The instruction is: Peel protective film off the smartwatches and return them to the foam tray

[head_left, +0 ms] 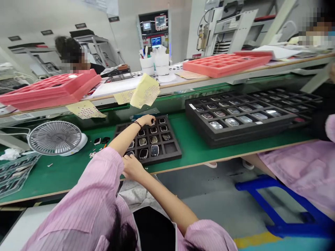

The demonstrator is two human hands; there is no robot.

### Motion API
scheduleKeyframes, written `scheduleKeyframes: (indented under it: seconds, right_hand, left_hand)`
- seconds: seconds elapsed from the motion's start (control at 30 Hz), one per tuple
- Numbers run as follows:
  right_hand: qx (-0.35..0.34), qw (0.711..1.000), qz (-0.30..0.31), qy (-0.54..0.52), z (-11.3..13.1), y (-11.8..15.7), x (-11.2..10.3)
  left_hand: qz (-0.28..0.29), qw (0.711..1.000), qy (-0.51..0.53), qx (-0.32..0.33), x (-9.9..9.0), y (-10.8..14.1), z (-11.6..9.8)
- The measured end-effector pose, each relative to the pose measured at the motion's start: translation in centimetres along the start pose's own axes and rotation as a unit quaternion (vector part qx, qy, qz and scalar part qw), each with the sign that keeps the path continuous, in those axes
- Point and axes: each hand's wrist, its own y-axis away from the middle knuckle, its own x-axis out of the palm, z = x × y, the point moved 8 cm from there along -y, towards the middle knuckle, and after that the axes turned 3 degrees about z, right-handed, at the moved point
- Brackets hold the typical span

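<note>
A black foam tray point(171, 147) on the green bench holds several square smartwatch cases in its compartments. Over its far row, my left hand point(146, 120), with a dark band at the wrist, is closed with its fingertips on a smartwatch case point(153, 121). My right hand point(132, 167) is at the tray's near left edge, fingers curled; what they hold, if anything, is hidden. In the near row lie a dark-faced case point(143, 153) and another case point(154, 150). My left forearm covers part of the tray's left side.
A white fan point(55, 138) stands left, near a loose watch case point(97, 141) and small scraps. Stacked black trays point(209, 134) of watch parts sit right. Pink foam trays point(225, 64) lie on the raised shelf. A blue stool point(277, 205) and another person in pink are at right.
</note>
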Motion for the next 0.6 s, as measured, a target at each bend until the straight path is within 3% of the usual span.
scheduleKeyframes:
  seconds: [0.6]
  right_hand:
    - [0.02, 0.998, -0.046, 0.036, -0.7, 1.6, -1.5]
  left_hand:
    - [0.041, 0.994, -0.095, -0.035, -1.2, -0.5, -0.7]
